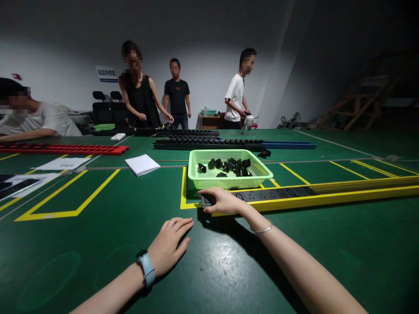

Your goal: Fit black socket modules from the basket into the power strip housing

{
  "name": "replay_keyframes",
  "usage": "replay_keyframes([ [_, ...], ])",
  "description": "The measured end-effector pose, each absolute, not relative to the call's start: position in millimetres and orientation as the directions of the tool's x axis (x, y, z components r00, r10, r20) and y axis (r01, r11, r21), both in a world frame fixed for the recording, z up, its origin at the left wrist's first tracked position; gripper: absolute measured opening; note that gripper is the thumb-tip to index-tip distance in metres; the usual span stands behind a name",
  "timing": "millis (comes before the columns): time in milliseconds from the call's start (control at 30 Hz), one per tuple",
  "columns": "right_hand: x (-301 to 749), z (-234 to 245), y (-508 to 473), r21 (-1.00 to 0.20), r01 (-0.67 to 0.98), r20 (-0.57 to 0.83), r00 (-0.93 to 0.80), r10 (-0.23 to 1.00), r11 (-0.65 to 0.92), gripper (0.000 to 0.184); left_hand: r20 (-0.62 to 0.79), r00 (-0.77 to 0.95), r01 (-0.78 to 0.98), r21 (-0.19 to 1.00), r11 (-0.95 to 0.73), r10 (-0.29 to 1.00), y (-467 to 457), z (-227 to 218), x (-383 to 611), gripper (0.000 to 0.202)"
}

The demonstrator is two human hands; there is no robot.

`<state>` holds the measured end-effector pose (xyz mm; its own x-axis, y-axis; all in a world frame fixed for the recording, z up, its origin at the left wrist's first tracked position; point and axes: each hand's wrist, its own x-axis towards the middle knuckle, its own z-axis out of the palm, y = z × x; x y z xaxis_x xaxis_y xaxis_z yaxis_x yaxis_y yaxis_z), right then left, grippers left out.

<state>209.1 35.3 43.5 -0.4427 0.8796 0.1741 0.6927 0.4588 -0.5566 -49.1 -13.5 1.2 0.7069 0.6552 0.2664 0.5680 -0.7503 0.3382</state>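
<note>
The right hand (225, 201) grips a black socket strip (266, 194) by its end; the strip, running rightward from the fingers, is best held level. The left hand (168, 246) lies empty, fingers loosely spread.

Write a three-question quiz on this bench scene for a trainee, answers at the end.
1. Which hand grips the end of the black socket strip?
2. True or false: the left hand also grips that strip.
3. Fill in: the light-green basket beyond the yellow rail contains ___.

Key:
1. The right hand.
2. False; the left hand is open and apart from it.
3. Small black pieces.
</note>
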Motion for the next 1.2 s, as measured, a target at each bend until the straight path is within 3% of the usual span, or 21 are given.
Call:
replay_keyframes([
  [467,204.0,50.8,28.6,-0.429,0.71,0.221,-0.517,0.827,0.558,0.026,0.284,0.707,0.562,0.332,-0.758,0.648,-13.6,1.1,-49.6,0.04],
  [867,200.3,50.5,25.4,-0.327,0.768,0.234,-0.498,0.835,0.55,0.023,0.247,0.711,0.574,0.337,-0.746,0.658,-13.4,0.6,-49.2,0.04],
  [1200,201.3,43.3,28.4,-0.371,0.752,0.273,-0.473,0.838,0.546,0.023,0.236,0.709,0.58,0.34,-0.74,0.664,-13.4,3.7,-48.0,0.039],
])
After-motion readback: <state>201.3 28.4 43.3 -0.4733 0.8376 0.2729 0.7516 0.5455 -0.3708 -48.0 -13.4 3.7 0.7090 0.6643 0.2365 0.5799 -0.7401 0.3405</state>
